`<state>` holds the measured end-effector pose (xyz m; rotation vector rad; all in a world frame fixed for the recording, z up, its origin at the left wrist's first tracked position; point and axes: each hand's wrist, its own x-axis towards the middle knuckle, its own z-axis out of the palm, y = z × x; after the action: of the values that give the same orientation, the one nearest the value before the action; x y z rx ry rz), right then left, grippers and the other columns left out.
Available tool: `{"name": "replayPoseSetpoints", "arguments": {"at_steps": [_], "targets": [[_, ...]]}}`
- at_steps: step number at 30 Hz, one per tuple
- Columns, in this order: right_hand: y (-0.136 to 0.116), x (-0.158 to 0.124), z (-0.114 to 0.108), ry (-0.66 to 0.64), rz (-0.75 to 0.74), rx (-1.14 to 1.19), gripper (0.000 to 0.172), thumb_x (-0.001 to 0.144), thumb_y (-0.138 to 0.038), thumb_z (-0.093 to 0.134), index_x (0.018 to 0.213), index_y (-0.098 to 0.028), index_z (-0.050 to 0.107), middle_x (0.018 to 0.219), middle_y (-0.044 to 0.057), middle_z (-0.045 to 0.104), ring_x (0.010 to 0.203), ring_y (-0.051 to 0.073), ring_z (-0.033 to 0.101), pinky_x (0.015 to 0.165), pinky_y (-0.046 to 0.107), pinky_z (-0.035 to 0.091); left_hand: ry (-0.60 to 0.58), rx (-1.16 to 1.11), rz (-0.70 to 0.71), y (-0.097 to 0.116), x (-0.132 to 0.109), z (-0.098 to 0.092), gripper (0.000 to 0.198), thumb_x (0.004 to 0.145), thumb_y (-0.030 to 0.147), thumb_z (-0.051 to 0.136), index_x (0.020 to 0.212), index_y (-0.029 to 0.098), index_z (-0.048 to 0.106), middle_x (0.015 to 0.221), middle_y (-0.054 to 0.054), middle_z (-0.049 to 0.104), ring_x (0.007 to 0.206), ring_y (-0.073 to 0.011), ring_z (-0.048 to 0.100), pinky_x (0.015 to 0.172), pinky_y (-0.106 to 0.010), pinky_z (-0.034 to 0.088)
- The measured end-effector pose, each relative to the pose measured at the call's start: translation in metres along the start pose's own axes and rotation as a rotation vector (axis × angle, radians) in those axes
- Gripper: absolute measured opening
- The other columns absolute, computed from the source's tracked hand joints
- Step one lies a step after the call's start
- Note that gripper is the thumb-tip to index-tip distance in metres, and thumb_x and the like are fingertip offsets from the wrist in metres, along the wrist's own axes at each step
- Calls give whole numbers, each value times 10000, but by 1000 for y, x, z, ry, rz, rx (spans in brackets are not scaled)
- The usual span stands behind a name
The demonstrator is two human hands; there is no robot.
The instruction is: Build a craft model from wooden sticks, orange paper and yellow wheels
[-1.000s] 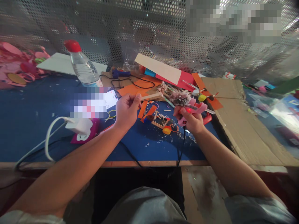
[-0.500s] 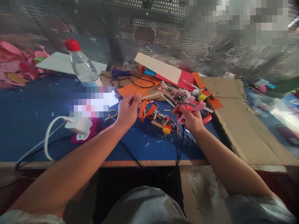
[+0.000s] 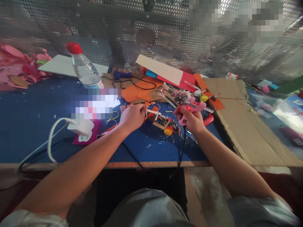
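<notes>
My left hand [image 3: 133, 116] pinches a pale craft stick [image 3: 153, 112], its free end pointing right over a small wheeled frame made of sticks [image 3: 161, 125]. That frame has a yellow bottle-cap wheel [image 3: 168, 130] and orange strips at its left end. In my right hand [image 3: 192, 119] is a pink hot glue gun [image 3: 195, 106] with a lit red light, its fingers wrapped round the handle. A clear glue stick [image 3: 208, 109] juts from its right end. Whether the craft stick touches the frame, I cannot tell.
A water bottle [image 3: 86, 71] with a red cap leans at the left, behind a bright phone [image 3: 115, 100]. A white charger [image 3: 81, 127] sits in a purple power socket [image 3: 96, 126]. Coloured card [image 3: 161, 71] lies at the back, cardboard [image 3: 255, 126] at the right. Shavings litter the blue tabletop.
My left hand has moved right and slightly down, turning the craft stick so it lies over the frame. My right hand with the glue gun has barely shifted.
</notes>
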<state>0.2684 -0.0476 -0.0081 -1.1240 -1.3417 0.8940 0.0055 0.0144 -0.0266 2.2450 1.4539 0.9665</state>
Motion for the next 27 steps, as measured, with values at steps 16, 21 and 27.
{"name": "replayPoseSetpoints", "arguments": {"at_steps": [16,21,27], "targets": [[1,-1,0,-28,20,30,687,774,-909,821,706,-233,725,640,26,615,588,164,532,517,319,390,-156,79,-62,2,-4,2,168,1061,343,600,1047,235,727,778,-76,738,883,-335,693,1093,-628,393],[2,-1,0,-76,34,97,678,771,-908,821,717,-238,726,679,34,648,598,170,541,523,332,413,-93,3,-31,12,-6,-5,237,1062,295,581,1265,243,692,1185,-144,811,1249,-395,701,1129,-631,413],[3,0,4,73,62,188,584,781,-817,883,805,-253,734,674,11,659,557,165,575,494,320,436,-216,-266,234,22,-11,-17,469,1103,662,506,1206,251,707,1129,-100,784,1126,-309,704,1055,-495,518]]}}
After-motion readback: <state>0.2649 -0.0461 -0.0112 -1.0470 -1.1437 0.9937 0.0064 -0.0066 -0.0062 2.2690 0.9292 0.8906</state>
